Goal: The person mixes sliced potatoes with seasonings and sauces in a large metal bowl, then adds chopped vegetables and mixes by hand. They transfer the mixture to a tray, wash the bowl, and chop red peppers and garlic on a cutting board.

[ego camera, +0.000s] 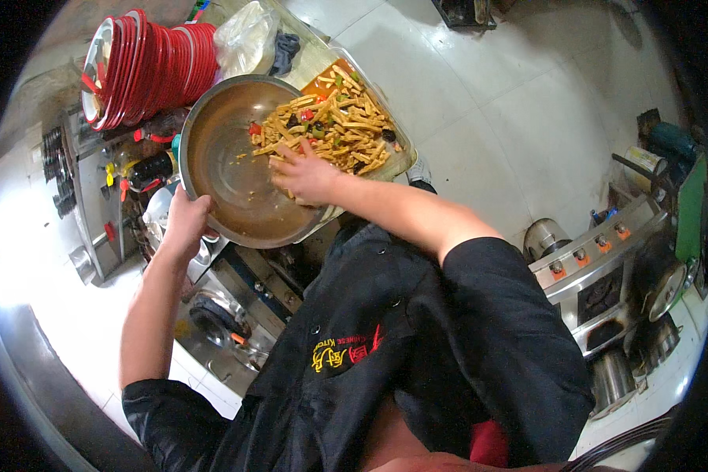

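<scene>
A large stainless steel bowl (236,171) is tilted towards a clear rectangular tray (410,154), overlapping its near left side. My left hand (186,216) grips the bowl's lower left rim, thumb over the edge. Yellow-brown food strips, perhaps dried tofu (360,130), spread from the bowl's right part into the tray, mixed with red and green pepper pieces and dark pieces that look like wood ear fungus. Orange-red liquid (324,79) shows in the tray's far corner. Inside the bowl, my right hand (307,175) lies on the strips with its fingers apart. Crumbs stick to the bowl's bare wall.
Stacked red-rimmed bowls (165,71) lie sideways at the far left, beside a clear plastic bag (246,41) and a dark cloth (285,53). Bottles (153,168) stand left of the steel bowl. A steel stove (602,283) is at right. A shoe (419,172) shows beyond the tray.
</scene>
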`<state>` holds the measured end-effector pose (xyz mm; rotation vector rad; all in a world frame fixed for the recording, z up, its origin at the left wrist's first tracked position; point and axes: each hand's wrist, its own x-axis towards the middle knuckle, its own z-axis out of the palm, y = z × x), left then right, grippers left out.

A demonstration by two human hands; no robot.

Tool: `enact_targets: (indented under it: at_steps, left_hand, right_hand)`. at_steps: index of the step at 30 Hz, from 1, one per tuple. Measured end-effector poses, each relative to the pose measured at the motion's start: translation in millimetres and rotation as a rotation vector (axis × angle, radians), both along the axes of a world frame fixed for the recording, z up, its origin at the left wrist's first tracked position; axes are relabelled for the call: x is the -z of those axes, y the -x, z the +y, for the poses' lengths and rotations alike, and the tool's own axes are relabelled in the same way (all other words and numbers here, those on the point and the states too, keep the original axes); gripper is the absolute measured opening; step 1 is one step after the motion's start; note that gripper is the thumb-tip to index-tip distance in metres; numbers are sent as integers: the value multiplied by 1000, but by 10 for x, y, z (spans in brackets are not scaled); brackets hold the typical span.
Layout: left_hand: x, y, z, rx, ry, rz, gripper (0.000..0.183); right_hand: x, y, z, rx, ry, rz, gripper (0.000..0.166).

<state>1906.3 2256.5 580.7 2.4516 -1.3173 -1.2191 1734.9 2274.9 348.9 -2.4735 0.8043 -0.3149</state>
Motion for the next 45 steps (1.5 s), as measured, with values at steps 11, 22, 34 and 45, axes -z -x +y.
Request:
enact_targets:
  at_steps: [11,22,34,45]
  left_hand:
    - [159,-344,-28,30,47,-113,44]
    - [12,187,-215,283,540,-474,15]
    - [224,659,-82,423,875,-616,30]
    - [262,564,-82,516,1015,-686,24]
  right_hand:
    - [564,98,-11,91,52,121,35]
    - [694,439,-89,415,135,-76,26]
    - [848,780,-147,378,146,-158,29]
    - [716,802,-291,389,109,-167,21]
